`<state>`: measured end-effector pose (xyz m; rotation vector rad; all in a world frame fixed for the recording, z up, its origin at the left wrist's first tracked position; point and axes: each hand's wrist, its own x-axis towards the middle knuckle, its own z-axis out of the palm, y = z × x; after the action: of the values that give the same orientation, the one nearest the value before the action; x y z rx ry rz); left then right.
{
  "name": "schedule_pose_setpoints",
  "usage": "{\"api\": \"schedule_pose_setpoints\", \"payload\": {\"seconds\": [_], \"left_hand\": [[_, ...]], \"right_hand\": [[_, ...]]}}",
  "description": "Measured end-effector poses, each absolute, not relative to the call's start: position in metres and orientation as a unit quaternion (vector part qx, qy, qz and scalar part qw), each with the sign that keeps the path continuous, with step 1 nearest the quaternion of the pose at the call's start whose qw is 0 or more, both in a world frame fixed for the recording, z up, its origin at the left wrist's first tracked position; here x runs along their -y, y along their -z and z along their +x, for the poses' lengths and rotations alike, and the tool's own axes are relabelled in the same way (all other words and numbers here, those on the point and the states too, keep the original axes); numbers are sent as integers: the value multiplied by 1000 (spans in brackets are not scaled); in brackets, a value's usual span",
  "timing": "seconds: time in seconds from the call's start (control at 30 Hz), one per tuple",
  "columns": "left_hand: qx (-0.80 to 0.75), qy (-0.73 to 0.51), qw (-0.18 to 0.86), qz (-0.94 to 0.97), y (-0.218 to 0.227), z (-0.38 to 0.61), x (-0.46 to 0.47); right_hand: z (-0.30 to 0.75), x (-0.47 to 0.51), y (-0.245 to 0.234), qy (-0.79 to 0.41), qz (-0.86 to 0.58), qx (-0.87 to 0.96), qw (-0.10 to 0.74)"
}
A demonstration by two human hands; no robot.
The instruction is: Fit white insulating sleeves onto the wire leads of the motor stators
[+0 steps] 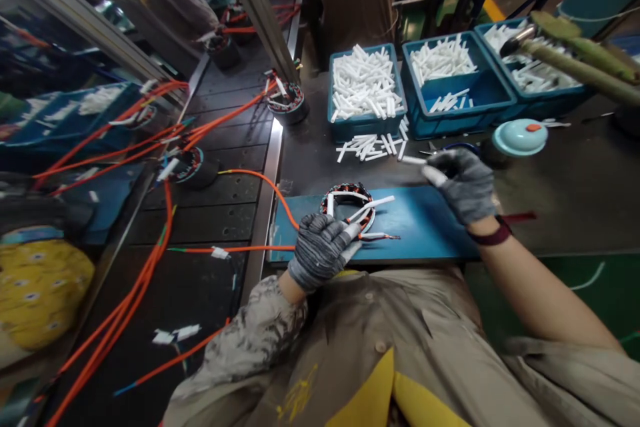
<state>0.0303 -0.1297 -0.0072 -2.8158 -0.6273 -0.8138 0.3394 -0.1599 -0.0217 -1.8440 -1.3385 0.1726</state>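
Observation:
A motor stator ring (pixel 371 219), wound with black, orange and white, lies on a blue board (pixel 420 217) in front of me. White sleeves stick up and out from its coil. My left hand (pixel 323 250), in a grey striped glove, is closed at the near side of the ring, pinching wire leads (pixel 383 236) between thumb and fingers. Orange cables (pixel 280 248) run leftward from under that hand. My right hand (pixel 463 185), gloved too, hovers over the board's right part. Its thumb and fingers are pinched on a short white sleeve (pixel 414 161).
Blue bins (pixel 367 125) of white sleeves stand at the back, with loose sleeves (pixel 373 147) before them. Nearby are a pale blue lidded cup (pixel 520 138) and scissors (pixel 457 147). Stators (pixel 287 107) with orange cables line the left conveyor (pixel 235 183). Other people stand beyond.

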Motion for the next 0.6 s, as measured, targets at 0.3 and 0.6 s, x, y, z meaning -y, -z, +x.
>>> {"api": "schedule_pose_setpoints", "payload": {"seconds": [0.3, 0.6], "left_hand": [[222, 300, 53, -926, 14, 33, 132], [228, 296, 63, -925, 18, 30, 133]], "right_hand": [[286, 257, 20, -307, -652, 451, 527], [281, 260, 22, -420, -625, 406, 517]]}}
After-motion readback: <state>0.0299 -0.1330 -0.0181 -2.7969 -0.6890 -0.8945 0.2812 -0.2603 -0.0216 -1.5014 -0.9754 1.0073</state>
